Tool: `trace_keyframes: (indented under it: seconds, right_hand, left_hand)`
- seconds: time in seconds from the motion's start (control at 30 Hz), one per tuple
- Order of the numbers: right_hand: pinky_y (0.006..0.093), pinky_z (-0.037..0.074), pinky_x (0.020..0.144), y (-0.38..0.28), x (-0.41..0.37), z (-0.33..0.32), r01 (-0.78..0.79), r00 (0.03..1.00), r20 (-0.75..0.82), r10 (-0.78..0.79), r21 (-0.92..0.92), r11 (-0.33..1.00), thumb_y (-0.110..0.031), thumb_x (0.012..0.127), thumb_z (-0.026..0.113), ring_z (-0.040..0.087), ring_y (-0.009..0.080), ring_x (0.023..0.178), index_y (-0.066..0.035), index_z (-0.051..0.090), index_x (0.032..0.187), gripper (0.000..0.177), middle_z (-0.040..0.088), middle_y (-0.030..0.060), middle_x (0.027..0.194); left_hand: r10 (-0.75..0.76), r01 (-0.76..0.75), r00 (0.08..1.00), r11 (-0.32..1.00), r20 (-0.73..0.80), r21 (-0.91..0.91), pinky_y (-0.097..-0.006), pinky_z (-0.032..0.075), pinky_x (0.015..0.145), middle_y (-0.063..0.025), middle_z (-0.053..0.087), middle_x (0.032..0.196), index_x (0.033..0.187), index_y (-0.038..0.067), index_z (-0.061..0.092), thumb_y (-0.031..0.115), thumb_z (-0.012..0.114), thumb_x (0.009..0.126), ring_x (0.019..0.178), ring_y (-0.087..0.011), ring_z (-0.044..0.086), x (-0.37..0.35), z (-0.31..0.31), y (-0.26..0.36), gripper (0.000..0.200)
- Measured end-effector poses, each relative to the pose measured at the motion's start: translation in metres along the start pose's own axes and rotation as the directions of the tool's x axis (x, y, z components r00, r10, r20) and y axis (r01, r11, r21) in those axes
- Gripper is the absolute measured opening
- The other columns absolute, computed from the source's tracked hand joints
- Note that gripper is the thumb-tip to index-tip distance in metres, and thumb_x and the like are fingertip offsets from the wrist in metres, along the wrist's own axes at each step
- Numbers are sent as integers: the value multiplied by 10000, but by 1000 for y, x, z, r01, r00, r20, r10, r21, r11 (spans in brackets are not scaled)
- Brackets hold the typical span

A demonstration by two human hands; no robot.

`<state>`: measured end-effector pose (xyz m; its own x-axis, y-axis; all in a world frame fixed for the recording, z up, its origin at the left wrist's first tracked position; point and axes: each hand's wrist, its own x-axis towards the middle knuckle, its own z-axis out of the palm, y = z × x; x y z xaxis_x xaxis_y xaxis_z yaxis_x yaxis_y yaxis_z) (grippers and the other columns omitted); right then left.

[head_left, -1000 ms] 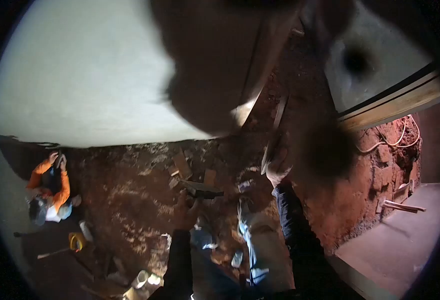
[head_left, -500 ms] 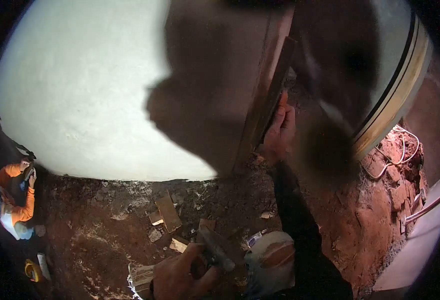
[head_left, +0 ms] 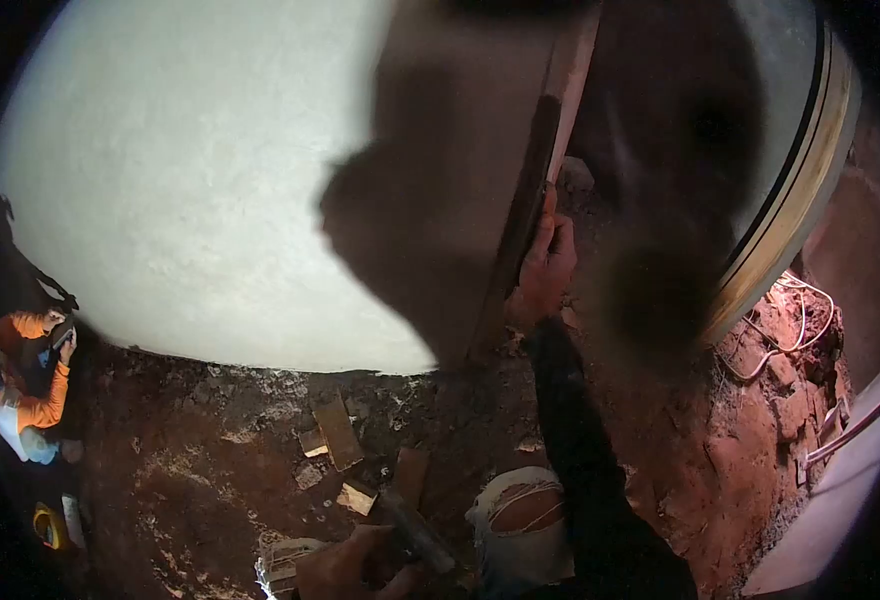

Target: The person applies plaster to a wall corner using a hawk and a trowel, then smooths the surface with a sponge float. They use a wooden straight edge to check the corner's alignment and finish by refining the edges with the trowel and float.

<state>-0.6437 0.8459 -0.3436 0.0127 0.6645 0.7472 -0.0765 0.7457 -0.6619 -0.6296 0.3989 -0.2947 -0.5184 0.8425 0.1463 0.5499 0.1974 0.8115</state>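
My right hand (head_left: 543, 268) grips a long upright wooden board (head_left: 538, 170) that stands against the pale plastered wall (head_left: 190, 180). Its dark sleeve (head_left: 585, 460) runs down to the lower middle. My left hand (head_left: 345, 568) sits low at the bottom edge, closed around the handle of a hammer (head_left: 418, 540) whose dark head points right. My knee in torn pale trousers (head_left: 520, 520) is beside the hammer.
Red earth ground (head_left: 210, 470) carries loose wood offcuts (head_left: 338, 430). A person in an orange top (head_left: 30, 385) crouches at the far left by a yellow object (head_left: 48, 527). A red rock bank with white cables (head_left: 790, 320) is at right.
The view tilted up from the ground to the wall. My right hand rose along the board and holds it higher. My left hand with the hammer dropped toward the bottom edge.
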Motion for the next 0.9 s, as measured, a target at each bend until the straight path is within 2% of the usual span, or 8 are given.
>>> trace_keyframes:
  seconds: [0.07, 0.33, 0.4, 0.6, 0.7, 0.77, 0.83, 0.9]
  right_hand:
    - [316, 439, 628, 4, 3, 4, 19, 1000, 2, -19, 9, 1000, -309, 1023, 492, 520, 123, 689, -26, 572, 1056, 296, 596, 62, 778]
    - [315, 425, 608, 5, 12, 9, 3, 1000, 12, -4, 24, 1000, -303, 1039, 457, 495, 130, 670, -37, 558, 1019, 285, 553, 55, 745]
    - [319, 411, 591, -5, 18, 8, 152, 988, -24, -152, 7, 988, -294, 1042, 451, 468, 122, 652, -38, 553, 1003, 279, 532, 49, 727]
    - [325, 414, 592, -26, 50, 7, 182, 983, -4, -183, -73, 981, -300, 1040, 463, 456, 124, 655, -48, 564, 985, 277, 527, 55, 720]
    - [329, 416, 594, -23, 54, 6, 187, 982, 33, -185, -60, 981, -311, 1041, 461, 456, 122, 660, -42, 570, 986, 295, 523, 58, 710]
    - [336, 415, 592, -30, 50, 6, 146, 989, 32, -143, -90, 985, -313, 1041, 463, 461, 126, 658, -34, 571, 993, 303, 523, 61, 705]
    - [342, 415, 591, -36, 46, 4, 90, 996, 33, -87, -122, 988, -314, 1040, 464, 467, 130, 657, -25, 572, 999, 311, 523, 63, 700]
    - [275, 412, 660, -37, 45, 0, 108, 994, 45, -103, -123, 986, -304, 1034, 473, 458, 91, 721, -7, 578, 982, 319, 549, 52, 752]
  left_hand:
    - [81, -81, 997, 995, 1, 66, -320, 450, 530, -95, 575, 714, 1172, 33, 586, 88, 727, 781, 572, -204, 536, 5, -1, -3, 419]
    - [53, -54, 999, 994, 13, 100, -308, 434, 519, -84, 563, 687, 1101, 58, 593, 103, 701, 808, 552, -187, 524, 10, 4, -19, 315]
    - [18, -19, 1000, 997, 19, 70, -307, 428, 515, -80, 564, 687, 1091, 58, 592, 97, 693, 812, 553, -180, 523, 12, 2, -16, 299]
    - [38, -38, 999, 996, 7, 79, -294, 431, 531, -79, 582, 710, 1093, 56, 591, 90, 671, 822, 561, -170, 531, 19, 0, -10, 284]
    - [8, -10, 1000, 996, 16, 88, -292, 435, 535, -79, 584, 722, 1101, 56, 589, 88, 675, 823, 562, -168, 531, 19, 3, -10, 293]
    - [-82, 86, 995, 994, 61, -71, -291, 431, 530, -81, 580, 726, 1100, 50, 593, 73, 670, 822, 557, -161, 522, 21, 4, -4, 289]
    - [-34, 35, 998, 999, 57, -13, -285, 429, 535, -81, 577, 725, 1100, 47, 594, 68, 671, 821, 566, -156, 522, 22, 5, -10, 290]
    - [13, -15, 998, 999, 55, 42, -279, 428, 541, -82, 575, 725, 1100, 44, 594, 62, 671, 820, 574, -150, 521, 21, 6, -12, 291]
